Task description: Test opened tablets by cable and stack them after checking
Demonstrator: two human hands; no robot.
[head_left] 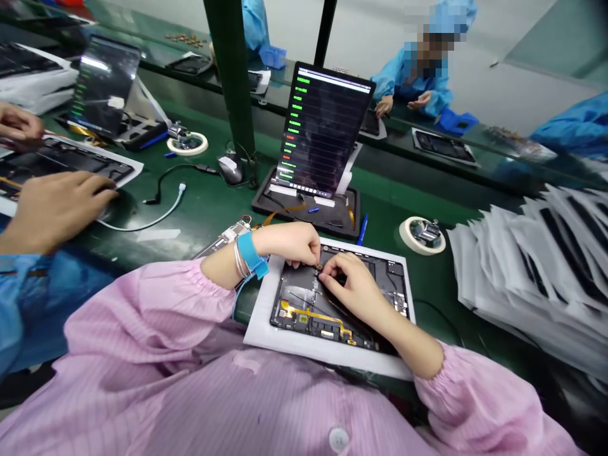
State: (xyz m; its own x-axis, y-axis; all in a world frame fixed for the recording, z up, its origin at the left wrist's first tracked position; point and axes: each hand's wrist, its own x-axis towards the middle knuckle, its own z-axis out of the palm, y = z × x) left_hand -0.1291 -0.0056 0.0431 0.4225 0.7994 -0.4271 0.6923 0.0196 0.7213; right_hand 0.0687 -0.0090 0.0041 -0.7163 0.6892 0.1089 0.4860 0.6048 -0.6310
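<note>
An opened tablet chassis (304,304) with black internals and an orange flex cable (313,315) lies on a white foam sheet (266,329) at the near table edge. My left hand (292,244), with a blue wrist strap (251,254) and bracelets, pinches a small part at the chassis's upper middle. My right hand (354,285) rests on the chassis, fingers curled and pinched against the same spot. What the fingertips hold is too small to make out.
A lit tablet (323,130) with green text lines leans in a black tray (308,209). Tape rolls (420,234) (187,144), a mouse (230,168) and a white cable (156,218) lie on the green table. White-sleeved stacks (536,266) fill the right. A co-worker's hands (52,206) work at left.
</note>
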